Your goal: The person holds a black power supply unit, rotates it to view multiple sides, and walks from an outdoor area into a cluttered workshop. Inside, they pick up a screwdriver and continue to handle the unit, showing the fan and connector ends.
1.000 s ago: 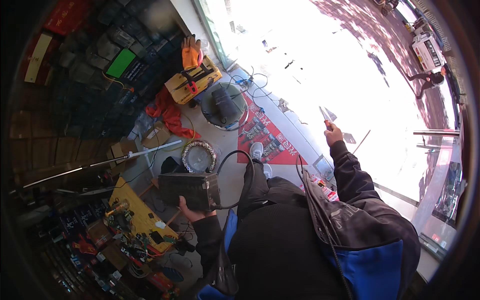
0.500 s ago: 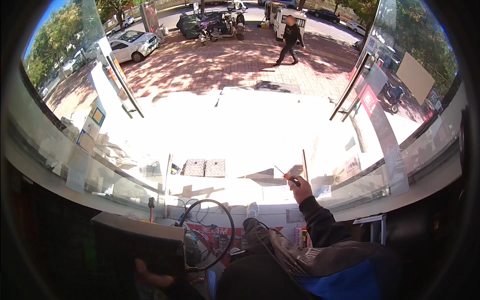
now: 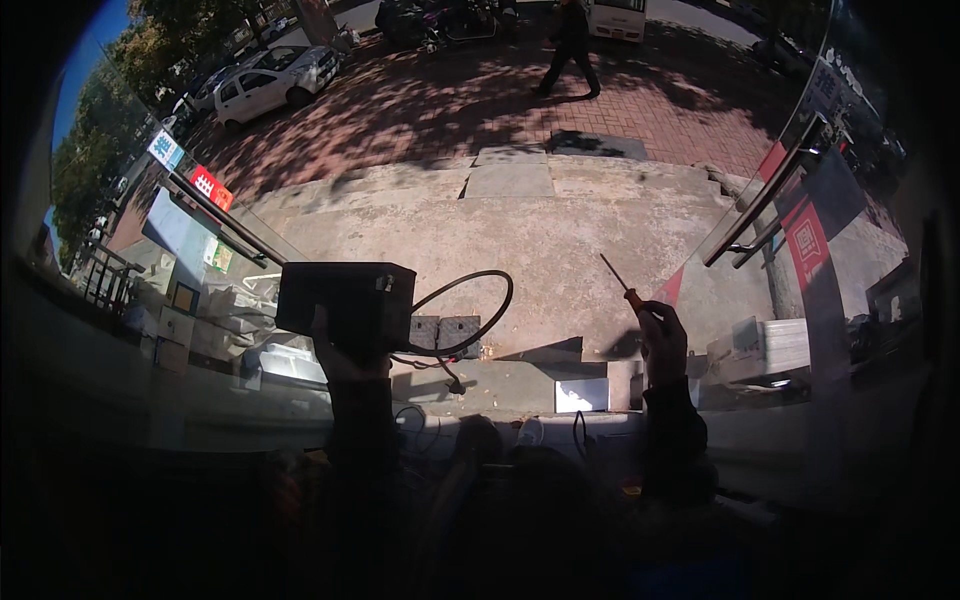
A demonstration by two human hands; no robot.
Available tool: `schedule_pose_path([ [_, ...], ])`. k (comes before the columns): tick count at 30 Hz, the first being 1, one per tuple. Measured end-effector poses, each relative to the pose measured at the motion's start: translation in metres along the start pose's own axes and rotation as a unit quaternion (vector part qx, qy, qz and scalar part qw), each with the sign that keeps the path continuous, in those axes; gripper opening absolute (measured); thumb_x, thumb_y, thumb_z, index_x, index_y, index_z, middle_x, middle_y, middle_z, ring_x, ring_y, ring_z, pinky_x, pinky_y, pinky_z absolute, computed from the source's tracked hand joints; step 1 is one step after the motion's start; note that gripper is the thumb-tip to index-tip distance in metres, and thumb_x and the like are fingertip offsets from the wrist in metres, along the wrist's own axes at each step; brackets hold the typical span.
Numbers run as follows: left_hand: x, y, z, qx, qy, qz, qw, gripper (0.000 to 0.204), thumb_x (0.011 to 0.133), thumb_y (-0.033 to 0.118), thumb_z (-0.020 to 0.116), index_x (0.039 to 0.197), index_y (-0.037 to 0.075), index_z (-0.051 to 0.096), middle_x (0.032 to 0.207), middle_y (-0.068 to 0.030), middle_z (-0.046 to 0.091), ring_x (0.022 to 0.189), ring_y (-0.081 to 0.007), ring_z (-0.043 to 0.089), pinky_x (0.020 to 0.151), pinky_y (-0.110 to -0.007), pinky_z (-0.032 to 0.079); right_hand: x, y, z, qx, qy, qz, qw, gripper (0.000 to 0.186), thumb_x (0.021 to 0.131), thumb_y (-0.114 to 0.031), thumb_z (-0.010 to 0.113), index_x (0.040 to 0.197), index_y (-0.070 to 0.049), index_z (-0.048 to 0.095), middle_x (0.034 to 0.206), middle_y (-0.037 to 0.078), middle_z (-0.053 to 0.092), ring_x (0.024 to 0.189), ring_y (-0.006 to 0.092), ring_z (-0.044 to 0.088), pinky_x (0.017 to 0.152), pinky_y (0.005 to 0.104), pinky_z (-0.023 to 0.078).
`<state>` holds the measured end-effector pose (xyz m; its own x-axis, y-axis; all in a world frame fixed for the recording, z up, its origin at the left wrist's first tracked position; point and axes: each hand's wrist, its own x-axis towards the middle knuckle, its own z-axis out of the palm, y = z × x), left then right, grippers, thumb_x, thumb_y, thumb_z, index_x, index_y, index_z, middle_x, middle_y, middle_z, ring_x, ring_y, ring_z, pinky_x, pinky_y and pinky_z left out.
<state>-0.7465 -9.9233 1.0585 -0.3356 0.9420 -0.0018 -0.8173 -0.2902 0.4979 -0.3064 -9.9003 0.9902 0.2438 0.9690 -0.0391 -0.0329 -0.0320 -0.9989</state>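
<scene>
In my left hand [image 3: 350, 352] is a dark, box-shaped unit [image 3: 345, 290], held up in front of the doorway. My fingers close on its near lower side, partly lost in shadow. A thick black cable [image 3: 509, 300] loops out from the box's right side. Below it dangles a thinner reddish wire with a dark connector [image 3: 456, 386] at its end. To the right, my right hand [image 3: 664, 345] grips a screwdriver [image 3: 632, 297] by its orange and black handle. Its thin shaft points up and to the left, apart from the box.
Glass doors with metal handles [image 3: 225, 217] [image 3: 765, 190] stand open on both sides. Beyond the concrete step [image 3: 420, 230], a person [image 3: 572, 50] walks across brick paving near a parked white car [image 3: 275, 80]. Two grey patterned squares [image 3: 459, 330] lie near the threshold.
My left hand has raised the box from the dark lower left into the doorway light. My right hand has shifted right, still holding the screwdriver. The view has tilted down and darkened.
</scene>
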Motion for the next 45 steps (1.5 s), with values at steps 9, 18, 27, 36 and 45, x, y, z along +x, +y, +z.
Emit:
schedule_pose_path([
  [9,0.140,-0.118,0.025,-0.015,0.184,-0.121,0.975,0.052,0.087,0.043,0.076,0.125,0.010,0.061,0.118,-0.0094,0.069,0.105,-0.0322,0.068,0.089,-0.050,0.058,0.043,-0.065,0.028,0.063,-0.071,-0.102,0.990,0.033,0.093,-0.001,0.065,0.125,0.002,0.063,0.096,0.006,0.071,0.069,0.0020,0.049,0.061,0.0192,0.038],
  [18,0.256,-0.226,-0.049,-0.019,0.211,-0.148,0.966,0.055,0.088,0.046,0.075,0.125,0.008,0.062,0.119,-0.0138,0.068,0.107,-0.0345,0.067,0.094,-0.056,0.056,0.169,0.011,0.119,-0.036,-0.171,-0.076,0.982,0.034,0.092,-0.012,0.079,0.118,0.002,0.064,0.098,0.002,0.066,0.081,0.0051,0.057,0.074,0.0200,0.045],
  [27,0.320,-0.276,-0.026,0.036,0.213,-0.133,0.967,0.054,0.089,0.049,0.072,0.125,0.010,0.061,0.118,-0.0120,0.068,0.106,-0.0322,0.067,0.092,-0.051,0.057,0.264,0.025,0.146,-0.005,-0.204,-0.005,0.979,0.025,0.092,-0.012,0.079,0.111,0.001,0.066,0.085,-0.004,0.062,0.075,0.0022,0.050,0.066,0.0199,0.041],
  [36,0.401,-0.383,-0.025,0.040,0.125,-0.129,0.983,0.054,0.092,0.045,0.070,0.131,0.009,0.058,0.126,-0.0112,0.068,0.114,-0.0330,0.068,0.097,-0.053,0.057,0.383,0.089,0.107,0.047,-0.225,-0.024,0.973,0.024,0.094,-0.010,0.076,0.111,0.002,0.065,0.085,-0.003,0.062,0.073,0.0015,0.050,0.064,0.0190,0.039],
  [45,0.471,-0.514,-0.005,0.032,0.045,-0.176,0.983,0.059,0.091,0.044,0.070,0.133,0.005,0.057,0.129,-0.0155,0.066,0.119,-0.0349,0.064,0.105,-0.055,0.051,0.485,0.139,0.038,0.103,-0.168,0.016,0.980,0.025,0.094,-0.012,0.076,0.112,0.002,0.065,0.091,-0.001,0.063,0.078,0.0026,0.052,0.067,0.0193,0.042],
])
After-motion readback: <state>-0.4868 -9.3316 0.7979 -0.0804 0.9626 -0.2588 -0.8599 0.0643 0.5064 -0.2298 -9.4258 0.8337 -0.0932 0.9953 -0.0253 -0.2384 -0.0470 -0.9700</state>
